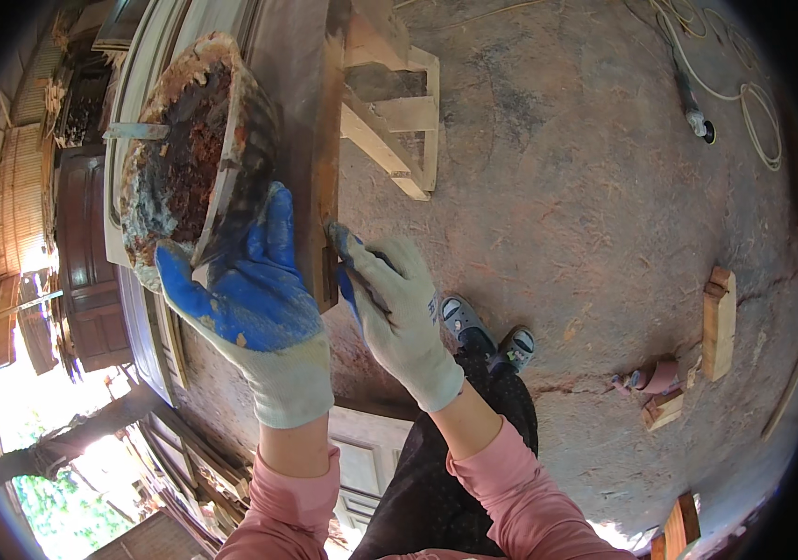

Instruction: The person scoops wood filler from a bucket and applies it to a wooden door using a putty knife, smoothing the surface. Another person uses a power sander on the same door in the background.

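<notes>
A crusted bowl [198, 140] with dark reddish-brown paste inside stands tilted at the upper left. Across its left rim lies a flat pale strip [137, 132], perhaps a scraper blade. My left hand [254, 303], in a white glove with a blue palm, grips the bowl's near end, thumb at the rim and fingers along the outer side. Beside it runs a brown wooden panel [296, 112]. My right hand [403, 322], gloved the same way, has its fingers curled at the panel's near right edge. Whatever lies between those fingers is hidden.
A pale wooden trestle [408, 112] stands at the panel's right. On the concrete floor are an angle grinder [695, 119] with a looped cable [763, 121], wooden blocks [719, 327] and a pinkish container [657, 376]. A dark panelled door [91, 261] and stacked boards are at the left.
</notes>
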### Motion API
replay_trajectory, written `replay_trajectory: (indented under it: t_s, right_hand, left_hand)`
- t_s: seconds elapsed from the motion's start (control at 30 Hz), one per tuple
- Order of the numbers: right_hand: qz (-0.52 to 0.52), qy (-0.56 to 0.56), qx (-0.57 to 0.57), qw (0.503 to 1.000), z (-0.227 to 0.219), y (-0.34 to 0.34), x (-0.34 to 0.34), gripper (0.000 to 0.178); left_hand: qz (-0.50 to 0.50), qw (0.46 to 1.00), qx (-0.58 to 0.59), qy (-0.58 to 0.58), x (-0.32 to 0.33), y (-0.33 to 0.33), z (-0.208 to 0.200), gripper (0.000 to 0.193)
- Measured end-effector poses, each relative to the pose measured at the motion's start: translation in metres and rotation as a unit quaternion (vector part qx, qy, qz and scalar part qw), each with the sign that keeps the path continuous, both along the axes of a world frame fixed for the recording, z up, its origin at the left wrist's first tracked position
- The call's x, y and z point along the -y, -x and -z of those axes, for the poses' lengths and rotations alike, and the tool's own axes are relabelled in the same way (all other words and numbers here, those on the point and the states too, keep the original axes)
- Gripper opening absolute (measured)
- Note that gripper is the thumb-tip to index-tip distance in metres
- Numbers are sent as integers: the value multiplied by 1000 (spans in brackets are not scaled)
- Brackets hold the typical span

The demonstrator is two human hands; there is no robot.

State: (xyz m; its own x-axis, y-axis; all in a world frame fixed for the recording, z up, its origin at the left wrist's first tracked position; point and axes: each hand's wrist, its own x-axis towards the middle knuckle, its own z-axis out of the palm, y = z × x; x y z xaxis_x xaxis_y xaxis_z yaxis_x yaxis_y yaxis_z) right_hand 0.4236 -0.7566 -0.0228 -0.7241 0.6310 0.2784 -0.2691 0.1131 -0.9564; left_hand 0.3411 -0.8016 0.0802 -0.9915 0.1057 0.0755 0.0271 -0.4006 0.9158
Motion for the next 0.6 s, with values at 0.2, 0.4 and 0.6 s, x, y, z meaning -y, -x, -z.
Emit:
replay_trajectory:
  t_s: [0.2,0.4,0.6]
  right_hand:
    - [5,-9,9,1000,3,-8,8,41]
    - [-37,120,59,990,0,-26,0,39]
    - [29,130,43,990,-2,-7,4,36]
  left_hand:
    - [1,999,-22,36,-3,-5,-1,58]
    - [-2,998,-34,44,2,-2,0,58]
    - [-3,999,-32,41,-4,-4,-1,59]
